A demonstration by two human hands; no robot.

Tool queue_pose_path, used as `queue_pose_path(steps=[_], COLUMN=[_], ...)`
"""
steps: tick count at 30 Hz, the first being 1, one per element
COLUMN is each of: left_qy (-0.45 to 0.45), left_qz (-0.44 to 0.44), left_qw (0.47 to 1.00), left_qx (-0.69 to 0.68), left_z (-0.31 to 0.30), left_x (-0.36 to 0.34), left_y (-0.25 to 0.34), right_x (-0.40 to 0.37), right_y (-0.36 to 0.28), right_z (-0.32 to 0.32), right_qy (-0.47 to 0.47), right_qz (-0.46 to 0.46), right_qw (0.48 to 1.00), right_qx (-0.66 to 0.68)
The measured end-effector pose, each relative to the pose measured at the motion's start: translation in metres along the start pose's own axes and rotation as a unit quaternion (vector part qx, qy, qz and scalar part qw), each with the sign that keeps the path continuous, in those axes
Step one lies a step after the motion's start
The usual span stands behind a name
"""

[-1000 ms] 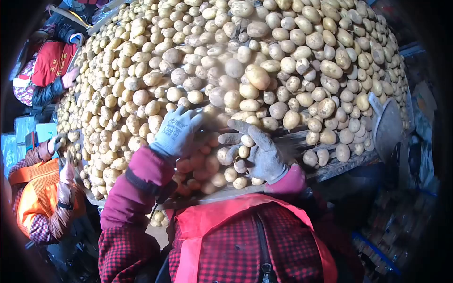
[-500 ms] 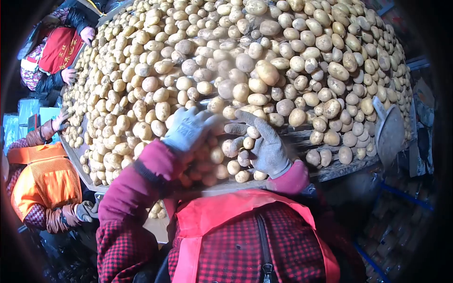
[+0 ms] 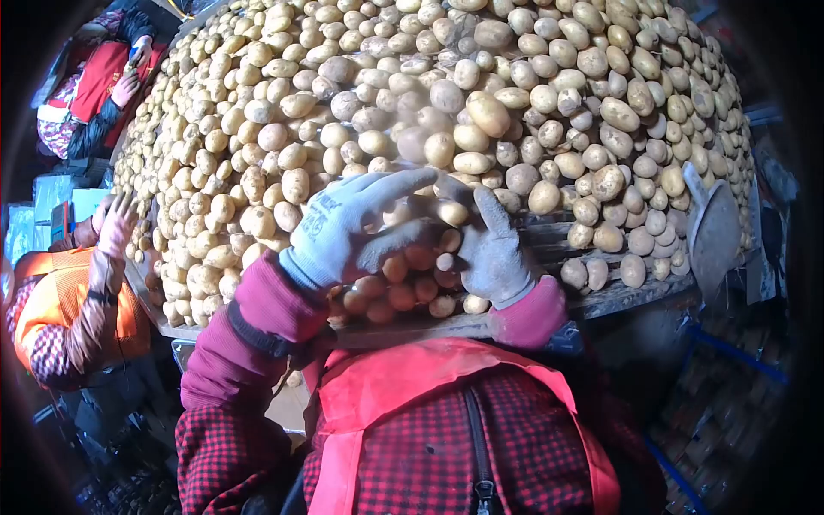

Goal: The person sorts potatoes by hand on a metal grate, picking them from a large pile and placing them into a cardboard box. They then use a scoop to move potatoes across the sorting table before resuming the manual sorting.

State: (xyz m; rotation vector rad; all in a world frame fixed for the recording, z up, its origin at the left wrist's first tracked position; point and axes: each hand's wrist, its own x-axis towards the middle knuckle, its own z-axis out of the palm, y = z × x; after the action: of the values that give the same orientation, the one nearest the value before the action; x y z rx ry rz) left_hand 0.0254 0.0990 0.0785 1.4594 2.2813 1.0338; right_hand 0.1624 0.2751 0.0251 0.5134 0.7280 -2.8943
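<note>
My left hand (image 3: pixel 343 225), in a pale grey-blue glove, arches over the potato heap. Its fingers stretch right and the thumb is apart, so it is open, and I see nothing held in it. Facing it, my right hand (image 3: pixel 499 253) wears a dirt-stained grey glove and cups a few small potatoes against its inner side; one finger points up. One small potato (image 3: pixel 452 213) shows between the two hands. Below my left hand, shaded potatoes (image 3: pixel 401 297) lie close to the table edge (image 3: pixel 386 330). The right fingertips are partly hidden.
Potatoes (image 3: pixel 249 133) cover most of the table. A grey scoop-like metal piece (image 3: pixel 715 227) stands at the right edge. To the left are a person in an orange vest (image 3: pixel 81 309) and another in a red apron (image 3: pixel 99 86). Pale blue boxes (image 3: pixel 53 202) sit between them.
My left hand has stretched its fingers right, towards my right hand. My right hand's fingers have drawn in. The orange-vested person's lower hand has risen; the red-aproned person's hands have left the potatoes.
</note>
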Motion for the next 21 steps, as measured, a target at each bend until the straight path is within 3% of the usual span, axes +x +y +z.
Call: queue_pose_path(steps=[2,4,6,7,8,10,13,14,17,18,21], left_qy=[-0.04,-0.07,-0.132,-0.092,-0.051,-0.009,-0.289,-0.254,-0.312,-0.343,-0.306], left_qz=[0.001,0.007,-0.024,-0.006,0.014,0.009,-0.128,-0.064,-0.096,-0.145,-0.121], left_qw=[0.993,0.991,0.983,0.987,0.989,0.986,0.94,0.95,0.935,0.923,0.937], left_qx=[0.108,0.112,0.124,0.13,0.136,0.163,0.129,0.17,0.141,0.1,0.115], left_z=[-0.002,0.003,0.004,0.007,0.01,0.013,0.002,0.019,0.031,0.026,0.032], left_x=[-0.009,-0.018,-0.021,-0.021,-0.02,-0.02,-0.009,-0.024,-0.013,-0.005,-0.012], left_y=[-0.011,-0.022,-0.024,-0.024,-0.024,-0.015,-0.006,-0.028,-0.025,-0.023,-0.032], right_x=[-0.002,-0.001,-0.001,0.0,-0.001,0.002,-0.002,-0.003,0.002,0.002,0.003], right_y=[-0.005,-0.006,0.0,0.0,-0.006,-0.007,-0.004,-0.003,-0.004,-0.007,-0.006], right_z=[0.004,-0.01,-0.014,-0.012,-0.01,-0.01,-0.005,-0.004,-0.008,0.001,0.007], right_qy=[0.01,-0.01,-0.015,-0.019,0.015,0.05,0.065,0.057,0.049,0.083,0.121], right_qz=[-0.013,0.012,-0.014,-0.027,0.019,0.005,0.005,0.0,-0.01,-0.008,-0.004], right_qw=[0.999,1.0,0.998,0.995,1.0,0.998,0.997,0.998,0.998,0.996,0.992], right_qx=[-0.047,-0.002,-0.066,-0.099,-0.006,0.028,0.041,0.028,0.042,0.039,0.03])
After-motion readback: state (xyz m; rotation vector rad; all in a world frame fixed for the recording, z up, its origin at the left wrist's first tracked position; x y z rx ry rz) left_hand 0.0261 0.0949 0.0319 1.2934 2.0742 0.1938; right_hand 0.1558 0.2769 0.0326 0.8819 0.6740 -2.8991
